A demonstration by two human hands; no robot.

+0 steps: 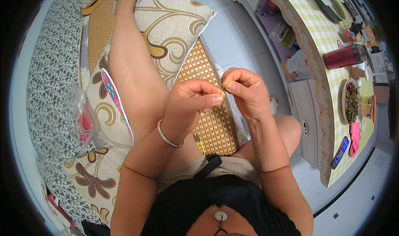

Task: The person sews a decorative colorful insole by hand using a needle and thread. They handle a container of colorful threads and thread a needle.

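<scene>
My left hand (192, 100), with a pale bangle (167, 137) at its wrist, is closed in a pinch of thumb and forefinger. Close to its fingertips, my right hand (246, 90) makes a similar pinch. Whatever is between the fingers is too fine to make out. Beside my outstretched leg stands a narrow insole-shaped piece (113, 95) with a pink and blue pattern and a white edge, seen nearly edge-on. Farther left lies a clear plastic bag (84, 119) with red and pink strands in it. A small yellow item (201, 146) shows partly between my thighs.
I sit on a seat with a woven mat (218, 126) and patterned cushions (178, 20). On the right, a table with a checked cloth (332, 151) bears a maroon flask (341, 56), a plate of dried leaves (351, 101), a pink cloth (354, 139) and a dark handheld device (340, 152).
</scene>
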